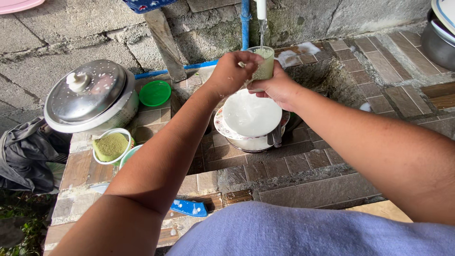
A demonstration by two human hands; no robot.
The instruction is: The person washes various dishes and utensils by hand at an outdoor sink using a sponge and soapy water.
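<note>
A clear drinking glass point(264, 64) is held under a thin stream of water falling from a white tap point(261, 8). My right hand point(278, 87) grips the glass from below and the side. Over the rim, my left hand point(231, 72) has its fingers bunched at the glass's mouth; what they pinch is too small to tell. Directly beneath both hands lies a white plate point(251, 114), stacked upside down on other dishes and a metal pot in the brick sink basin point(303, 163).
A large metal pot with a soapy lid point(90, 97) stands left on the brick ledge. Near it are a green plastic lid point(155, 93), a bowl holding a green sponge point(112, 146) and a blue object point(189, 207). More pots point(438, 35) sit top right.
</note>
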